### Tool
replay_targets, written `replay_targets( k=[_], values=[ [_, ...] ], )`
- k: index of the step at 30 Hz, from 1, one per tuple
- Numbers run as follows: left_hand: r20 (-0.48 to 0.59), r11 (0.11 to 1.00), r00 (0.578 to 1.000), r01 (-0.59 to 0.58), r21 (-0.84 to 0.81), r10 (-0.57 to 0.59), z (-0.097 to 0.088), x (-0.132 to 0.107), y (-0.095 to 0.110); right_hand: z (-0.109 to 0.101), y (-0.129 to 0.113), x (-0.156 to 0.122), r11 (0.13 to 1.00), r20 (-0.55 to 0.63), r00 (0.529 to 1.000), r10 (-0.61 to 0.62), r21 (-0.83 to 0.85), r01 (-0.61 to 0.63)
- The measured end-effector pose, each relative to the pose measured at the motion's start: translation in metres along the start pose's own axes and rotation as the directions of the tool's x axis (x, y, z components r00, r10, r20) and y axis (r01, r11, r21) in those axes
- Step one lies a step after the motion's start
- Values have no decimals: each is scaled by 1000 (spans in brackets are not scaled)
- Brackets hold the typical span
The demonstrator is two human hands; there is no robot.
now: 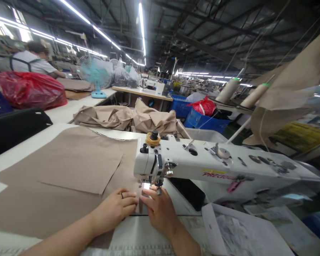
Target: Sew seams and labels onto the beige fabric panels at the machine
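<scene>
A large beige fabric piece [77, 202] lies flat on the table, with a smaller beige panel [85, 167] on top. Its right edge runs to the needle area of a white sewing machine [192, 160]. My left hand [120, 206], a ring on one finger, rests palm down on the fabric just left of the needle, fingers stretched out. Close in front of the presser foot [159, 186] is my right hand [161, 209], its fingers bent and closed at the fabric's edge. The fingertips partly hide the stitching spot, where a small light shines.
A dark phone [188, 192] lies under the machine arm. A white box [242, 227] of small pieces stands at front right. Crumpled beige fabric [128, 117] lies behind the machine; thread cones [228, 89] stand right. A blue fan [97, 76] and a seated person [33, 62] are farther back.
</scene>
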State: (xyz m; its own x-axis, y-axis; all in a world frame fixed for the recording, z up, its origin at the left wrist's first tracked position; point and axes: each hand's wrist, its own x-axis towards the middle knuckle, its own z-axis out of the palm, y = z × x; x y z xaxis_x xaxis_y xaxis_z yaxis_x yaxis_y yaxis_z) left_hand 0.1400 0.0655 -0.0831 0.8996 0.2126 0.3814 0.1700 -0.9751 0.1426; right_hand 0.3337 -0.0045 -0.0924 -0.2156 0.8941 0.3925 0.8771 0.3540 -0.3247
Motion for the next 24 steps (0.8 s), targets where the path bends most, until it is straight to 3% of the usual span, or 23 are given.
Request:
replay_targets(
  k=[9,17,24],
  values=[
    [61,1000,998,-7,28,6,2,19,-32,-3,-1,4,994,63,994,85,-72,-81],
    [65,995,996,59,86,-65,0,33,-54,-6,-3,6,987,70,987,143,-84,-137],
    [95,994,993,64,90,-72,-5,35,-49,-4,0,6,989,42,990,138,-67,-135]
  ],
)
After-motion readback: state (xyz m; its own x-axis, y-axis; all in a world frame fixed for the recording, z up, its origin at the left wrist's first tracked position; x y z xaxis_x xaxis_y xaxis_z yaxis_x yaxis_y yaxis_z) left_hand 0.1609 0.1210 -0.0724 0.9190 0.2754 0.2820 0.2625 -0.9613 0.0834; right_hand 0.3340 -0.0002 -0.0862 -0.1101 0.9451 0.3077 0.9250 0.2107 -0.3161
